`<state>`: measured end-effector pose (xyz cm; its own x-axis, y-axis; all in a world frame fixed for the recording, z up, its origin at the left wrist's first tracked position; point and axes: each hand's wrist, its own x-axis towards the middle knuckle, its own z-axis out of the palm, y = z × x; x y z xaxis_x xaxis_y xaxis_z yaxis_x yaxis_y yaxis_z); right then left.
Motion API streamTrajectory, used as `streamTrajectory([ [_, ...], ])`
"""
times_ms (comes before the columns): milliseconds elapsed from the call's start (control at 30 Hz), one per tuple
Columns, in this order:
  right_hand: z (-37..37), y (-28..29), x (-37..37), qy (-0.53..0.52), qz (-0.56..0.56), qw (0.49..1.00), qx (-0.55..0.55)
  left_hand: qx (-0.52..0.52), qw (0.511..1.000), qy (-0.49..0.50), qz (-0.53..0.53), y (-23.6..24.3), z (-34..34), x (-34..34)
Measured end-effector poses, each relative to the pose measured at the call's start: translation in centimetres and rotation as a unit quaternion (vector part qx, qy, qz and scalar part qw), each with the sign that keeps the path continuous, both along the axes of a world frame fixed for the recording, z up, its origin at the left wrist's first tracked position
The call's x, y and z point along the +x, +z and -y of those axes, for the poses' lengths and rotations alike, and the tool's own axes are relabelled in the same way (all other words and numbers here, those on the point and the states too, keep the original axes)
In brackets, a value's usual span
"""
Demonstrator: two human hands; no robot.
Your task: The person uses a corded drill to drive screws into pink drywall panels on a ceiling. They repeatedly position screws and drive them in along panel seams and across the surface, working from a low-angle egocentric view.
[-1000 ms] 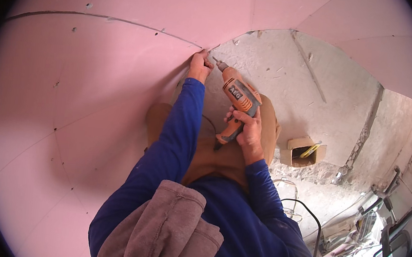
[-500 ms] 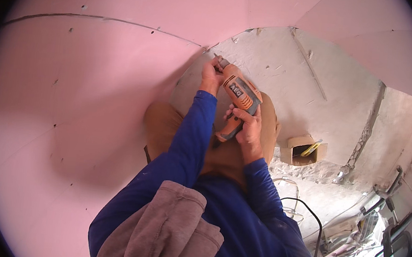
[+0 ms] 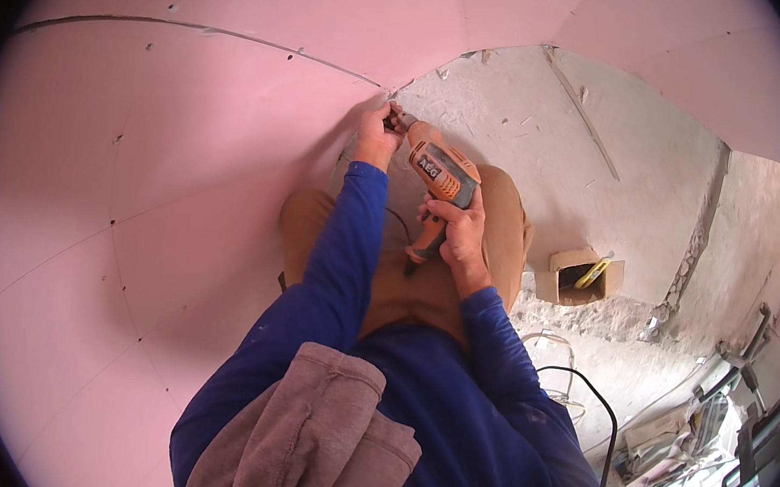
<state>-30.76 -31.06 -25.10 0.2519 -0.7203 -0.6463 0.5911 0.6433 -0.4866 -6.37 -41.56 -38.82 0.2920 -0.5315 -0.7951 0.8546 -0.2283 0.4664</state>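
My right hand (image 3: 459,229) is wrapped round the handle of an orange and dark grey electric screw gun (image 3: 442,169). Its nose points up and to the left, toward the foot of the pink wall board (image 3: 202,150). At that nose is my left hand (image 3: 379,135), close to the board's corner. Its fingers are curled together beside the tool's tip; anything pinched in them is too small and hidden to name. A power cord shows partly behind the tool's handle.
An open cardboard box (image 3: 550,285) stands on the concrete floor (image 3: 522,144) to the right, a yellow utility knife (image 3: 594,273) leaning in it. A thin strip (image 3: 583,114) lies farther off. A black cable (image 3: 614,434) loops by my right arm; chairs (image 3: 757,429) stand lower right.
Both hands and the screw gun have shifted slightly left, bringing the tool's nose nearer the pink board. The view has also shifted a little.
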Motion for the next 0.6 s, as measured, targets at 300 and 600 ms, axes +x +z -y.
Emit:
streamTrajectory([
  [300, -1.3, -1.1, 2.7, -0.062, 0.026, 0.997, 0.034, 0.075, 0.994, -0.068, 0.045, -1.0, 0.8, 1.0],
  [600, -3.3, -2.4, 5.5, -0.079, 0.044, 0.993, 0.080, 0.079, 0.985, -0.116, 0.104, -1.7, 1.0, 2.5],
])
